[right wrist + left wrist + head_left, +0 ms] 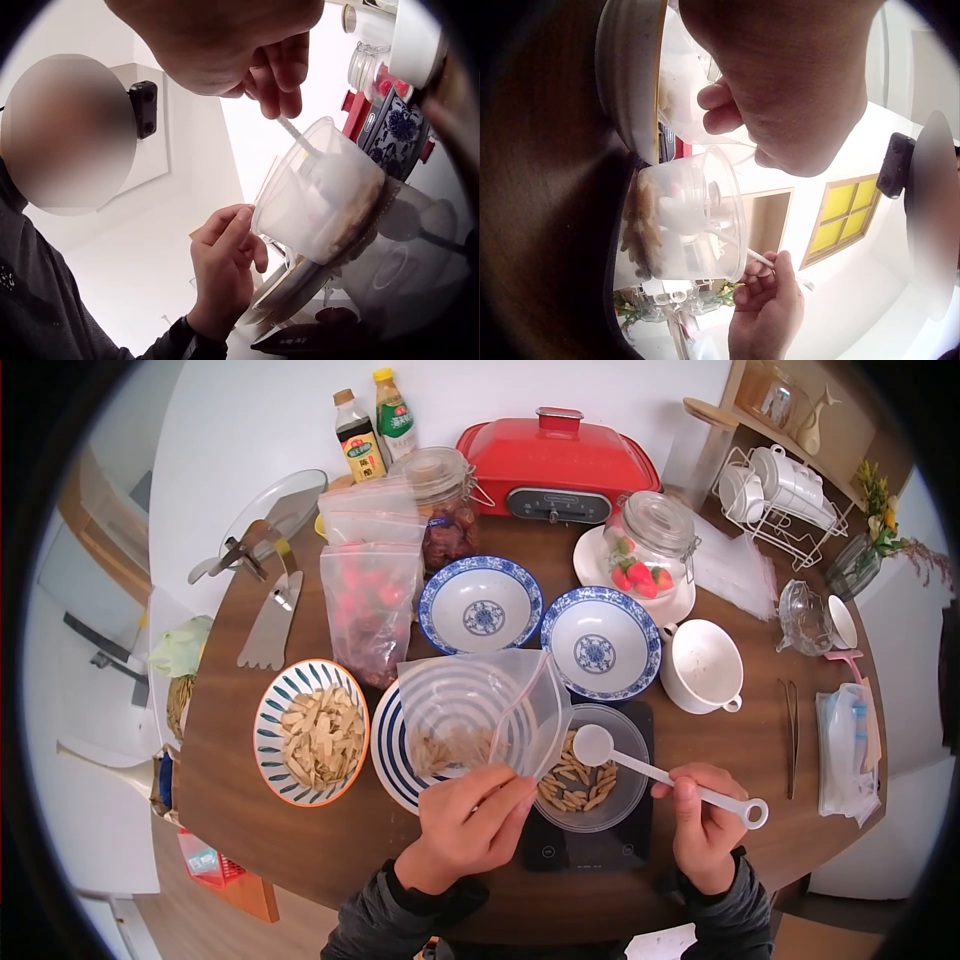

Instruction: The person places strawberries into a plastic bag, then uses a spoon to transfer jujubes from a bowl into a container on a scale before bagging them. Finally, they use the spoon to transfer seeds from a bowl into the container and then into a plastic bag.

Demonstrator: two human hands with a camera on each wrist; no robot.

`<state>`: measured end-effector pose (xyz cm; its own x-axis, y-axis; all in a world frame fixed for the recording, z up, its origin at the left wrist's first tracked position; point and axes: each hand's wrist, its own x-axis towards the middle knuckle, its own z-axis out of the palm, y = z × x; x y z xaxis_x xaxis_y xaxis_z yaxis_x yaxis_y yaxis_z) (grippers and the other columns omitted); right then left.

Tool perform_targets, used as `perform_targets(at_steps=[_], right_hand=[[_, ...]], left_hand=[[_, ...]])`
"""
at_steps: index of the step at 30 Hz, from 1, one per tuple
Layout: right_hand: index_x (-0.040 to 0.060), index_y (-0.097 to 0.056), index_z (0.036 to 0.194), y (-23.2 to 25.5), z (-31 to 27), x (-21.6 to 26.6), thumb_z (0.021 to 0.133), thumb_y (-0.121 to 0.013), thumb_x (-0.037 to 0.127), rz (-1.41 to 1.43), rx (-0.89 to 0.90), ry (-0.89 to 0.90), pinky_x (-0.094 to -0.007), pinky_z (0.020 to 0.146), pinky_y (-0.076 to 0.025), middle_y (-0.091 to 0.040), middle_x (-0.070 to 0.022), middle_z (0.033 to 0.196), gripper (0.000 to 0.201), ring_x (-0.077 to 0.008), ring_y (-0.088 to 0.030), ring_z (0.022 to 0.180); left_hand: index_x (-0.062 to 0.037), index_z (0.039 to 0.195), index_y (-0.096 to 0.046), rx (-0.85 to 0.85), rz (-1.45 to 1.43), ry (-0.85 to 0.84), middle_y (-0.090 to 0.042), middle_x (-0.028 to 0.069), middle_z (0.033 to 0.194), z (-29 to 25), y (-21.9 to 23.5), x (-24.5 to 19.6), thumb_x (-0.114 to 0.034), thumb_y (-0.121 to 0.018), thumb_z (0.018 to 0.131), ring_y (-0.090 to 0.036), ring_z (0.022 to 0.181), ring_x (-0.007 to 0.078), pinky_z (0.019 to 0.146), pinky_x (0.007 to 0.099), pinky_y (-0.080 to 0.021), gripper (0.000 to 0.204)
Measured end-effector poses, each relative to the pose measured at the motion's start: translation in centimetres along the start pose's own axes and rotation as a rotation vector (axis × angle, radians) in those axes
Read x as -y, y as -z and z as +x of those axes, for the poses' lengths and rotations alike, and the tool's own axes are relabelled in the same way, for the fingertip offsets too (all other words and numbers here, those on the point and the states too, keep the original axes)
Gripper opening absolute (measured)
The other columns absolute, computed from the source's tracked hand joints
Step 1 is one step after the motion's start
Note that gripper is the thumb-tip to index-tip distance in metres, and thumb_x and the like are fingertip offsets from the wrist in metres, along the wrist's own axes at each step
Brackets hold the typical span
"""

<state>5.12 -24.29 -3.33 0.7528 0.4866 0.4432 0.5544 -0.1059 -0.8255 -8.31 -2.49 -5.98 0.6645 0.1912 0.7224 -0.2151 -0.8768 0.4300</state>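
Observation:
My left hand [470, 820] pinches the lower edge of a clear zip bag [460, 695] that holds some slim tan pieces. The bag lies over a blue-striped plate [388, 755], its side edge beside a clear plastic tub [632, 735]. Curled tan pieces [598, 792] cover part of the tub's bottom, and it stands on a black kitchen scale [590, 856]. With thumb and fingers, my right hand [705, 825] grips the handle of a white measuring spoon [655, 772]. The spoon's bowl is over the tub. In the right wrist view, the handle [296, 135] slopes down into the tub.
A bowl [268, 755] of pale slices stands left. Behind are two blue-patterned bowls [445, 630], a bag of red fruit [370, 600], glass jars and a red electric cooker [560, 455]. On the right are a white cup [703, 670], tweezers [791, 740] and a plastic packet [845, 760].

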Motion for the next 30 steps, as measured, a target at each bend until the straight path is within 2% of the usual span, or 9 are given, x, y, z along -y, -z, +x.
perform_targets(at_steps=[2,8,10,11,13,17,19,26,30], right_hand=[[-0.0027,-0.067,0.090,0.1,0.0,0.0,0.094,-0.067,0.009,0.007,0.021,-0.030,-0.0314,0.061,-0.053,-0.071,-0.0127,0.078,0.012,-0.0239,-0.069,0.066],[-0.0011,-0.070,0.089,0.0,0.9,-0.2,0.086,-0.076,0.007,-0.046,0.163,0.133,-0.0316,0.064,-0.055,-0.072,-0.0140,0.080,0.011,-0.0282,-0.071,0.067],[-0.0052,-0.068,0.096,0.1,1.2,-0.2,0.095,-0.068,0.009,-0.046,0.269,0.194,-0.0271,0.060,-0.053,-0.075,-0.0154,0.083,0.015,-0.0156,-0.067,0.066],[-0.0052,-0.068,0.096,0.1,0.9,-0.3,0.095,-0.068,0.009,-0.046,0.268,0.193,-0.0271,0.060,-0.053,-0.075,-0.0154,0.083,0.015,-0.0156,-0.067,0.066],[-0.0062,-0.068,0.100,0.2,0.3,-0.6,0.095,-0.068,0.009,0.066,0.242,-0.084,-0.0249,0.059,-0.053,-0.075,-0.0161,0.085,0.016,-0.0156,-0.068,0.068],[-0.0066,-0.067,0.104,0.1,0.1,-0.2,0.096,-0.067,0.008,0.176,0.231,-0.197,-0.0227,0.057,-0.052,-0.075,-0.0171,0.087,0.017,-0.0156,-0.069,0.070],[-0.0066,-0.068,0.103,-0.5,-0.2,-0.4,0.096,-0.069,0.009,0.368,0.095,-0.366,-0.0238,0.054,-0.050,-0.075,-0.0135,0.087,0.017,-0.0146,-0.068,0.068],[-0.0029,-0.064,0.103,-0.3,0.8,-1.0,0.104,-0.057,0.018,0.422,0.052,-0.477,-0.0218,0.046,-0.046,-0.073,-0.0155,0.084,0.022,-0.0171,-0.069,0.065],[-0.0006,-0.063,0.099,0.0,1.1,-1.2,0.105,-0.055,0.022,0.518,0.050,-0.569,-0.0200,0.043,-0.039,-0.071,-0.0117,0.080,0.024,-0.0125,-0.062,0.056]], left_hand=[[-0.0048,0.095,-0.072,0.004,-0.004,0.003,-0.066,0.0076,0.089,0.0,0.0,0.0,0.001,-0.077,0.076,-0.066,0.068,0.0232,0.056,0.0301,-0.051,0.021],[-0.0045,0.094,-0.072,0.014,0.000,0.009,-0.066,0.0080,0.089,0.0,0.1,-0.1,0.002,-0.077,0.076,-0.066,0.068,0.0233,0.057,0.0304,-0.051,0.020],[-0.0041,0.094,-0.072,0.015,0.000,0.009,-0.066,0.0084,0.089,0.1,0.1,-0.1,0.002,-0.077,0.076,-0.066,0.068,0.0235,0.057,0.0306,-0.051,0.019],[-0.0041,0.094,-0.072,0.016,-0.001,0.009,-0.066,0.0084,0.089,0.1,0.1,-0.1,0.002,-0.077,0.076,-0.066,0.068,0.0235,0.057,0.0306,-0.051,0.019],[-0.0038,0.094,-0.072,0.011,-0.005,0.016,-0.066,0.0087,0.089,0.1,0.1,-0.1,0.002,-0.077,0.076,-0.066,0.068,0.0238,0.057,0.0307,-0.051,0.019],[-0.0035,0.094,-0.072,0.010,-0.003,0.008,-0.066,0.0088,0.088,0.2,0.1,-0.1,0.002,-0.077,0.076,-0.066,0.068,0.0241,0.057,0.0308,-0.051,0.019],[-0.0034,0.094,-0.072,0.010,-0.002,0.010,-0.066,0.0089,0.089,0.1,0.1,-0.1,0.002,-0.077,0.076,-0.066,0.068,0.0242,0.057,0.0308,-0.051,0.019],[-0.0035,0.094,-0.072,0.018,0.003,0.017,-0.066,0.0089,0.089,0.1,0.1,-0.2,0.001,-0.077,0.076,-0.066,0.070,0.0244,0.058,0.0314,-0.052,0.020],[-0.0028,0.094,-0.073,0.000,-0.005,-0.005,-0.066,0.0082,0.088,0.2,-0.1,0.1,0.001,-0.077,0.076,-0.064,0.064,0.0226,0.054,0.0302,-0.050,0.019]])
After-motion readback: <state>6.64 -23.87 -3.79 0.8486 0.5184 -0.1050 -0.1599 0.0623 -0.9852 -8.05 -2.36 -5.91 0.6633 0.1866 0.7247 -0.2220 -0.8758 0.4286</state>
